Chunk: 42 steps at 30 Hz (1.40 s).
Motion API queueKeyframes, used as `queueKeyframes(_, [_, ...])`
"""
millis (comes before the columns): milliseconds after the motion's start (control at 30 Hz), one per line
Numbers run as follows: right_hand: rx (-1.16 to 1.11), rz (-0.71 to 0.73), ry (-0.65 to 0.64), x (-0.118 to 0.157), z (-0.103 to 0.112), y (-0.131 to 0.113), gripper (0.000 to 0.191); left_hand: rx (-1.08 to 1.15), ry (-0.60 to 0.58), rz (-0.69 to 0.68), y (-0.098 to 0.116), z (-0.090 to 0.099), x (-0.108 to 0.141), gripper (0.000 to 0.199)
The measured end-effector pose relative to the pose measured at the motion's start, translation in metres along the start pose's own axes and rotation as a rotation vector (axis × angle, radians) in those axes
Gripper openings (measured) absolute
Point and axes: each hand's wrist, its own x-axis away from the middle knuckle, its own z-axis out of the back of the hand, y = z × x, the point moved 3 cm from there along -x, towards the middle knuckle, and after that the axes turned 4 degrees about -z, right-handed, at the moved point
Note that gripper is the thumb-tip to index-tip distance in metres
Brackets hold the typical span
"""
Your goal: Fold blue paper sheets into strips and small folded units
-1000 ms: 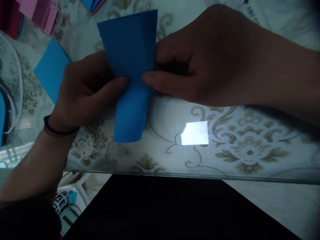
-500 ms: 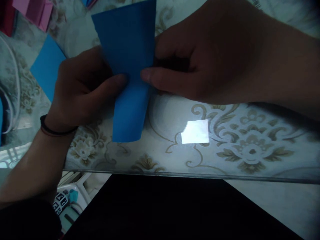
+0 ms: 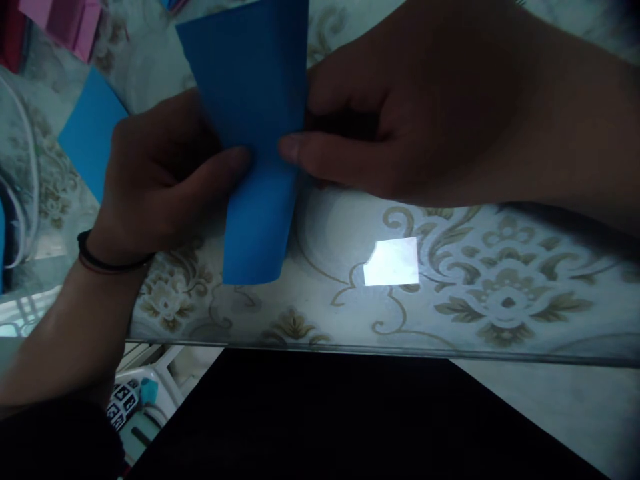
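A strip of blue paper [image 3: 255, 220] is held up above the table between my two hands. Its upper part flares wider and shows a lengthwise crease near the right edge. My left hand [image 3: 155, 173], with a dark band at the wrist, pinches the left edge, thumb on the front face. From the right, my right hand [image 3: 370, 133] grips the opposite edge with its thumb lying on the paper. The fingers behind the sheet are hidden. Another blue paper piece [image 3: 93, 133] lies on the table, partly behind my left hand.
A patterned tablecloth [image 3: 500, 280] under a glossy cover has its front edge near my body. Pink folded paper [image 3: 70, 27] and a red item [image 3: 11, 37] lie at the far left. A white cable [image 3: 31, 160] curves along the left side. Below the edge stands a white container [image 3: 167, 393].
The blue paper's upper part has tipped slightly left, and its right-hand crease stands out more. Both hands keep their hold, shifted only a little to the left.
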Motion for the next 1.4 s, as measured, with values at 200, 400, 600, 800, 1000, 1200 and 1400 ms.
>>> queueKeyframes(200, [0.018, -0.002, -0.041, 0.0014, -0.0004, 0.0042, 0.048, -0.014, -0.006, -0.026, 0.0026, -0.0031, 0.0016, 0.024])
queueKeyframes(400, [-0.109, -0.064, -0.125, 0.0016, -0.0061, 0.0075, 0.051, -0.026, -0.014, -0.071, 0.003, -0.0017, 0.0036, 0.02])
queueKeyframes(600, [-0.176, -0.042, -0.119, 0.002, -0.0085, 0.008, 0.048, 0.071, 0.046, 0.022, 0.0031, -0.0032, -0.0001, 0.019])
queueKeyframes(800, [-0.124, -0.061, -0.126, 0.0011, -0.0062, 0.006, 0.051, 0.002, -0.023, -0.075, 0.0045, -0.0049, 0.0019, 0.02])
queueKeyframes(1000, [-0.004, 0.045, 0.004, 0.0002, -0.001, -0.0006, 0.05, -0.031, -0.022, -0.041, 0.0058, -0.0031, 0.0017, 0.021])
queueKeyframes(1200, [0.009, 0.035, 0.029, -0.0013, -0.0011, -0.0011, 0.045, -0.029, 0.012, -0.038, 0.0075, -0.0034, -0.0002, 0.019])
queueKeyframes(1400, [-0.036, 0.07, 0.088, 0.0036, -0.0015, 0.0025, 0.04, -0.034, 0.018, -0.078, -0.0015, -0.0047, 0.0005, 0.023])
